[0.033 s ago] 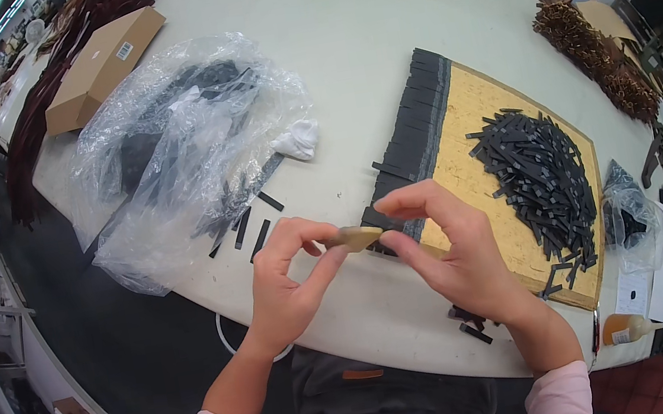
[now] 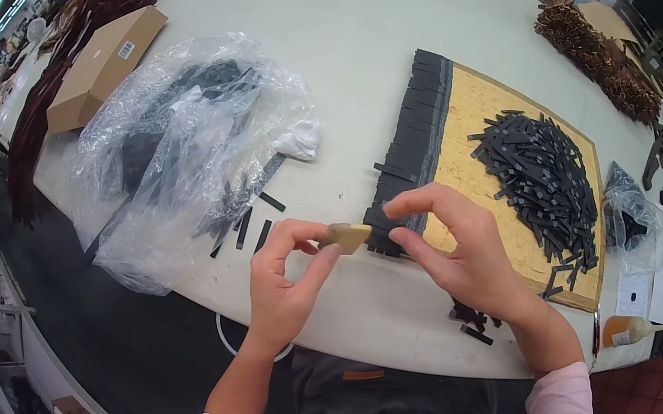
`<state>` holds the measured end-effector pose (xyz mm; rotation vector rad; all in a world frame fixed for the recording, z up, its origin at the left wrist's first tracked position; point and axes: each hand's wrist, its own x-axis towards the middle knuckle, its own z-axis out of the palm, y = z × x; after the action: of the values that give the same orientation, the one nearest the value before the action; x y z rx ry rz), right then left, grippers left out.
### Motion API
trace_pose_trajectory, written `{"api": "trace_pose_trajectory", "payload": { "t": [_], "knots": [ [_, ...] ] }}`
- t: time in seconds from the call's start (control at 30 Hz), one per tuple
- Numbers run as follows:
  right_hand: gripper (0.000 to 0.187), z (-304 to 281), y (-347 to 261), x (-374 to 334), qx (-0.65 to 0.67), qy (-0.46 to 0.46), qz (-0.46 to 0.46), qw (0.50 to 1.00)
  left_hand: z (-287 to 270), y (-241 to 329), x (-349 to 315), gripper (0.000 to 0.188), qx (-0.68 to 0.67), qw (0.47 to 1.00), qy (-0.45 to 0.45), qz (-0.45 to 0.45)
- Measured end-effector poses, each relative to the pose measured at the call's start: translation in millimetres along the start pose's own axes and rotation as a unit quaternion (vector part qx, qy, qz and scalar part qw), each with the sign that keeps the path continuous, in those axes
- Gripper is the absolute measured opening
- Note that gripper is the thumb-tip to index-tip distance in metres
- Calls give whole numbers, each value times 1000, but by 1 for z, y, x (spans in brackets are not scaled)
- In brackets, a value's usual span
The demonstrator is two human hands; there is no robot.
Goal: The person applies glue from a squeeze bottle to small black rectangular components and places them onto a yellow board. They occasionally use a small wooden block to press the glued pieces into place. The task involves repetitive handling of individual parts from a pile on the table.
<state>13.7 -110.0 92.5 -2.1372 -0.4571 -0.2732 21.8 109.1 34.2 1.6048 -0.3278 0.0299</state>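
My left hand (image 2: 287,280) pinches a small flat tan piece (image 2: 350,237) between thumb and forefinger; the piece has a pale yellowish face, and its far end sticks out to the right. Just right of that, my right hand (image 2: 466,250) has thumb and forefinger apart with nothing visible held between them. Behind its fingertips runs a row of black strips (image 2: 407,133), lying side by side along the left edge of a yellow board (image 2: 474,87). A heap of loose short black strips (image 2: 532,173) covers much of that board.
Clear plastic sheeting (image 2: 199,150) over dark material lies at left, with a white cloth (image 2: 301,140) and a few black strips (image 2: 268,203) beside it. A cardboard box (image 2: 102,70) stands behind. Right of the board are a plastic bag (image 2: 637,222) and a bottle of amber liquid (image 2: 626,329).
The tan piece has tilted and shows more of its face. My right fingertips have moved slightly right, away from it; my left hand keeps its pinch.
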Motion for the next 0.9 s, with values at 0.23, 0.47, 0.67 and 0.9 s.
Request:
{"api": "trace_pose_trajectory", "payload": {
  "t": [0.23, 0.47, 0.67, 0.9],
  "knots": [
    [14, -1, 37, -15, -193, -50, -108, 974, 6, -20, -16, 13, -53, 993, 59, -86],
    [14, 0, 46, -20, -210, -79, -103, 969, 15, -16, -5, 16, -14, 996, 62, -57],
    [13, 2, 49, -21, -217, -70, -106, 968, 18, -7, -1, 17, 51, 994, 15, -97],
    [12, 3, 47, -21, -239, -70, -114, 962, 16, -11, 2, 16, -193, 975, 70, -81]
  ]
}}
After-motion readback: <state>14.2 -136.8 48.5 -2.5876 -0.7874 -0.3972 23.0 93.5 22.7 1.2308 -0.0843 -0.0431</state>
